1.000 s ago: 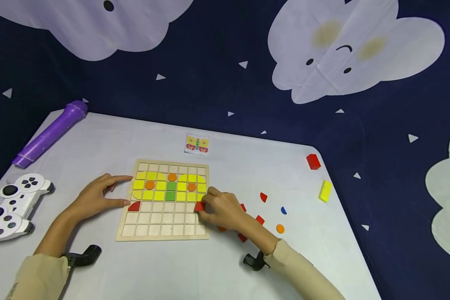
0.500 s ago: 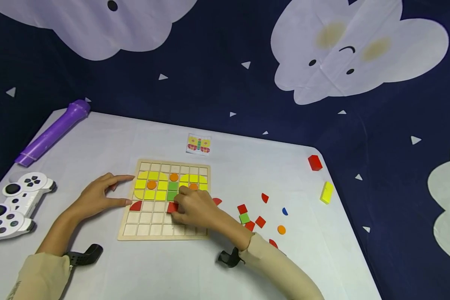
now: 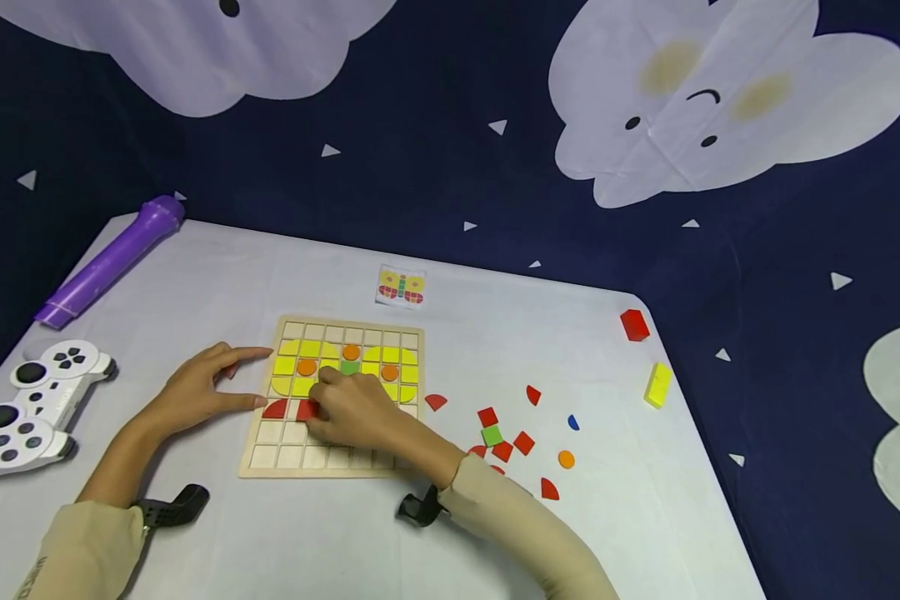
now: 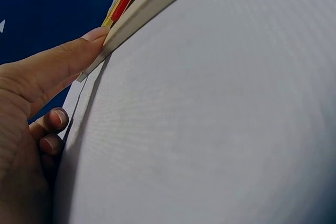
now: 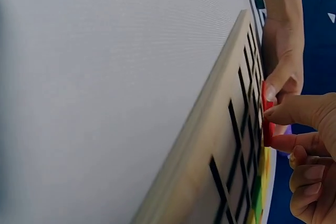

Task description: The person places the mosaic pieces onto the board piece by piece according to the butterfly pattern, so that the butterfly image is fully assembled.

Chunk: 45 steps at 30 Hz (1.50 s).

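Behind the white tabletop (image 3: 307, 542), with its rounded far corner, hangs a dark blue cloth (image 3: 412, 183) printed with small white triangles (image 3: 498, 127) and big pale clouds (image 3: 675, 142), one with yellowish cheeks. Soft shadows fall across the tabletop.

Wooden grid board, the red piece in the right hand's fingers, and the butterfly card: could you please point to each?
Wooden grid board (image 3: 288, 456), head view: bare cell in its bottom row.
Red piece (image 3: 304, 409), head view: its uncovered part.
Butterfly card (image 3: 401, 287), head view: printed middle.
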Motion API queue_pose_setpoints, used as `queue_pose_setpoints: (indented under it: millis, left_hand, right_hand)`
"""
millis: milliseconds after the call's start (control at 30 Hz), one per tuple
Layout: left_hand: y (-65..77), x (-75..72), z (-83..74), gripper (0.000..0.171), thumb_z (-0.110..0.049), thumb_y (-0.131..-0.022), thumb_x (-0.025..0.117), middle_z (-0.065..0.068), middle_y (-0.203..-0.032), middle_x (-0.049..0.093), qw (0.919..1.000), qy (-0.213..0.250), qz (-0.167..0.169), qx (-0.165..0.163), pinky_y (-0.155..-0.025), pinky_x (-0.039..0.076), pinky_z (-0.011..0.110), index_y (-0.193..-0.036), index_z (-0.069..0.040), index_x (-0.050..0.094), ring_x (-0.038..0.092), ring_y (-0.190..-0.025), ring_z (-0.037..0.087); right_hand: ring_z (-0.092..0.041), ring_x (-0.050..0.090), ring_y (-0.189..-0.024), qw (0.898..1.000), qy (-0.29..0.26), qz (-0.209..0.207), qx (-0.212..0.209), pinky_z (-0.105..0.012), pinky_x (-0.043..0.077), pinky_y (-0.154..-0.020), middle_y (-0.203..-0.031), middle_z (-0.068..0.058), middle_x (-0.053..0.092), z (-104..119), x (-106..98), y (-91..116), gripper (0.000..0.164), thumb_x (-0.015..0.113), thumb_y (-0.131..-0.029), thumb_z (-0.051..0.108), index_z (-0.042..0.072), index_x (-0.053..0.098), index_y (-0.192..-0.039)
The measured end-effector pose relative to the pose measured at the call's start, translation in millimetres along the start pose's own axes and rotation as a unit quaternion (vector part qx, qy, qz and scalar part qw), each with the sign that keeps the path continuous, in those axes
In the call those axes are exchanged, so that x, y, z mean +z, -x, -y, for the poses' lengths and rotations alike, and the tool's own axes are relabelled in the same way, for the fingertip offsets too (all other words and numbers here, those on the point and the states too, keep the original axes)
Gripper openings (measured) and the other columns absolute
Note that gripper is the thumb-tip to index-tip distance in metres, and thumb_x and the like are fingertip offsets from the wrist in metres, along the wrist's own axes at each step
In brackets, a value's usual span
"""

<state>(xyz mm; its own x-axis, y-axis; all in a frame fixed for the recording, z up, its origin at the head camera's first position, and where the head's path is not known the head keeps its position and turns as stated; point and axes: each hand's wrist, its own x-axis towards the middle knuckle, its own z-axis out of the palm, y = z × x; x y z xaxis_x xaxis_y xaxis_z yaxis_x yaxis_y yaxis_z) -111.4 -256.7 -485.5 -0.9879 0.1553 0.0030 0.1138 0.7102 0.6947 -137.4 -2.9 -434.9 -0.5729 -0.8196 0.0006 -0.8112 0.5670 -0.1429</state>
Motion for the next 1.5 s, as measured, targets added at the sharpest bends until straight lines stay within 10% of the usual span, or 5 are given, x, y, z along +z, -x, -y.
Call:
queue_pose_setpoints:
  millis: [833,1500]
  left_hand:
    - [-0.7,2.8,-0.3,0.067,-0.033,-0.076,0.085,0.002,-0.085,0.037,0.9997,0.006,-0.016,0.018,-0.068,0.026,0.033,-0.135,-0.014,0.061,0.036,-0.081,0.016]
    - [-0.1,0.9,-1.1,0.069,-0.033,-0.075,0.085,0.003,-0.084,0.037,0.9999,-0.007,-0.009,0.004,-0.067,0.027,0.034,-0.135,-0.011,0.060,0.037,-0.080,0.017]
  right_hand:
    - [0.000,0.047,-0.061,0.999,-0.012,-0.009,0.037,-0.014,0.033,-0.050,-0.086,0.009,0.057,14.6,3.9,-4.1,0.009,0.068,-0.091,0.023,0.023,0.075,-0.095]
    - [-0.008,0.049,-0.066,0.974,-0.131,-0.092,0.158,-0.019,0.038,-0.057,-0.085,-0.002,0.060,-56.0,-12.6,92.7,0.023,0.082,-0.081,0.024,0.009,0.074,-0.098]
